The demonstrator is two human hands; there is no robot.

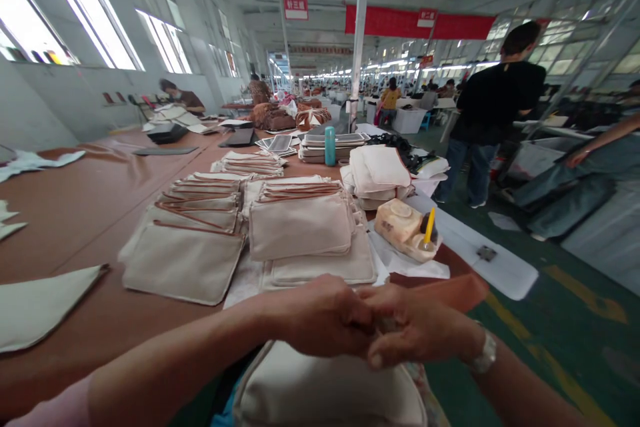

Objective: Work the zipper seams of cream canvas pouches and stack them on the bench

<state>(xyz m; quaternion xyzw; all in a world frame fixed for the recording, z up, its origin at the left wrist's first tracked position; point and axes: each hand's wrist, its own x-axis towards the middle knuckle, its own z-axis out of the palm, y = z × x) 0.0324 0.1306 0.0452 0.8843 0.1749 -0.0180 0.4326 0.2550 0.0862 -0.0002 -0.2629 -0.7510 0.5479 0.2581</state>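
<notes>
Our L hand [323,315] and R hand [417,330] meet mid-frame, both closed, fingers curled and touching each other. Can't tell if they grip anything small between them; the contact pts are partly hidden. Directly below them, nearest us, sits a cream canvas pouch [325,390], cut off by the frame's near edge. Can't tell if either hand touches it. L arm has a pink sleeve [45,410], R wrist a metal wristwatch [484,353].

Just past the hands runs a long brown table [65,240] w/ neat piles of canvas zip pouches on it: one pile [183,267] left of centre, another [300,230] right beside it, both w/ copper-coloured zips along the far edges. A loose cream canvas panel [40,307] lies at the near left. An orange-brown strip [440,292] sits just beyond the R hand. To the right of the piles, a cream block [397,221] rests on white paper [413,267] beside a tilted yellow-handled tool [429,225]. Farther on, a teal bottle [330,145] stands upright among more stacks.

Far right, a co-worker in a black tee [495,103] stands on the green floor [565,320], back to us, and another person's arm [595,147] reaches in at the right edge. Red banners [420,22] hang overhead.
</notes>
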